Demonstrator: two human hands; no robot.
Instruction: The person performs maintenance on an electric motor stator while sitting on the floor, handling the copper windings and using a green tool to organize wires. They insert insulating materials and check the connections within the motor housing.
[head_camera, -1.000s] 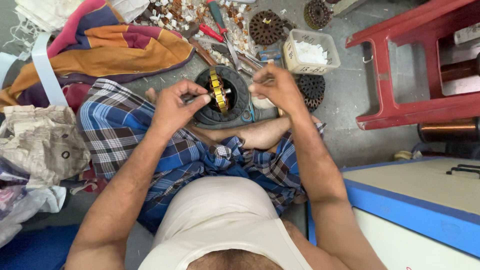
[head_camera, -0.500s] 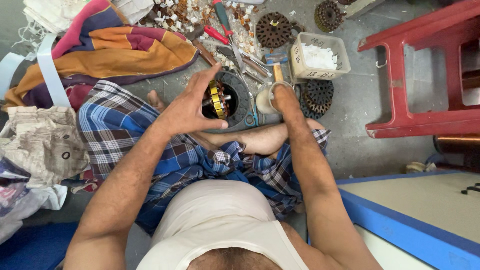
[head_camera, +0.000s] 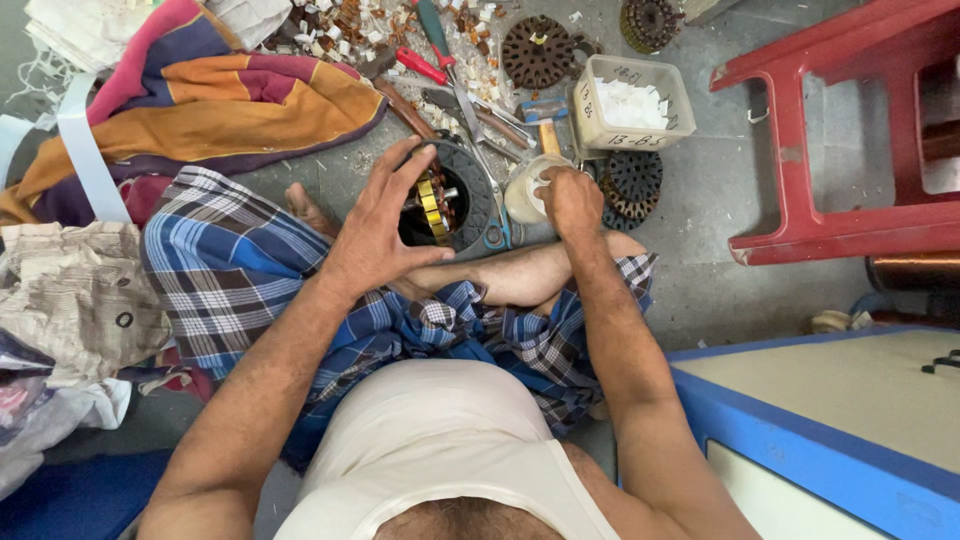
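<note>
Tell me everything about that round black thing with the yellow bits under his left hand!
The round black motor stator is a dark metal ring lying flat on the grey floor in front of the crossed legs. Yellow-wrapped windings show inside its hollow middle. The left hand spreads over it, fingers on its rim. Scissors with blue handles lie against its right edge.

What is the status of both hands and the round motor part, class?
Left hand spread over the round black motor stator, no closed grip. Right hand reaching into a small white plastic cup. Blue-handled scissors lie alongside the stator.
</note>
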